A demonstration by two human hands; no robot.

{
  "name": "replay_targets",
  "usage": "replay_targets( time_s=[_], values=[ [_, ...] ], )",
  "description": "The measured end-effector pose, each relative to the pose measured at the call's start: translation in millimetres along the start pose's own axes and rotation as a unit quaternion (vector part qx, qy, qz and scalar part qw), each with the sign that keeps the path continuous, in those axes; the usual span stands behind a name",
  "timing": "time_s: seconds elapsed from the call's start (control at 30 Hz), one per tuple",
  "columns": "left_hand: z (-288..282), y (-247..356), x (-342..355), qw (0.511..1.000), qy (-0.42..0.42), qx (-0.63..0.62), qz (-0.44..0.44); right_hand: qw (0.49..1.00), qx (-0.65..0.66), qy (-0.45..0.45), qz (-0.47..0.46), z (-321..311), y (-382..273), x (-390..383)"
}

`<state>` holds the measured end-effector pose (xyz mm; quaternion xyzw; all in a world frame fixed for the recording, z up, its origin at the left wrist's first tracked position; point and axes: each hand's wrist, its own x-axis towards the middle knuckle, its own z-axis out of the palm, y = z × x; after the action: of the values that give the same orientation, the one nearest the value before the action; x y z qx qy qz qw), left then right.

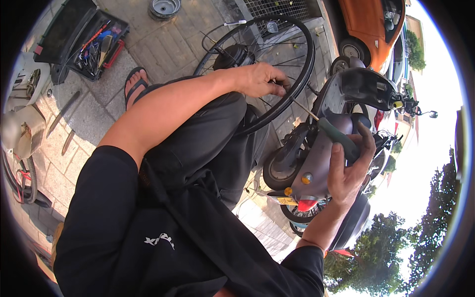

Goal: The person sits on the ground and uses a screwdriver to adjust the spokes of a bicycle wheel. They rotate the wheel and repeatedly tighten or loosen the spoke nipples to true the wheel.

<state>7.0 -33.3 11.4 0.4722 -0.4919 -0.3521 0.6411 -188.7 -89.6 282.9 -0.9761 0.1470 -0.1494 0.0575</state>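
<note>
A spoked wheel (311,49) with a black rim and a dark, thick hub (232,57) leans upright against my black-trousered legs. A cable with a pale connector (234,23) comes off the hub. My left hand (264,80) reaches inside the rim, its thumb and fingers pinched together among the spokes; what lies between them is too small to make out. On the outer side, my right hand (349,166) grips the dark green handle of a screwdriver (336,136). The thin shaft points up and left, with its tip at the rim, across from my left hand.
An open black toolbox (94,59) full of tools lies far left, near a foot in a black flip-flop (134,88). A metal wheel hub (165,7) rests at the top. Parked scooters (316,153) stand close on the right, an orange car (365,24) behind.
</note>
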Motion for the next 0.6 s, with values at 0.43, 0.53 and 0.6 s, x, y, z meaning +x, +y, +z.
replay_targets(
  time_s=[0.43, 0.53, 0.6],
  values=[
    [-1, 8, -2, 0.999, -0.003, 0.022, -0.030, 0.988, -0.018, -0.054, 0.142, -7, 2, 2],
    [-2, -4, 2, 0.987, 0.027, -0.152, -0.054, 0.983, -0.020, -0.082, 0.163, -11, -10, 5],
    [-2, -6, 2, 0.978, 0.043, -0.191, -0.073, 0.993, -0.004, -0.061, 0.105, -8, -12, 4]
  ],
)
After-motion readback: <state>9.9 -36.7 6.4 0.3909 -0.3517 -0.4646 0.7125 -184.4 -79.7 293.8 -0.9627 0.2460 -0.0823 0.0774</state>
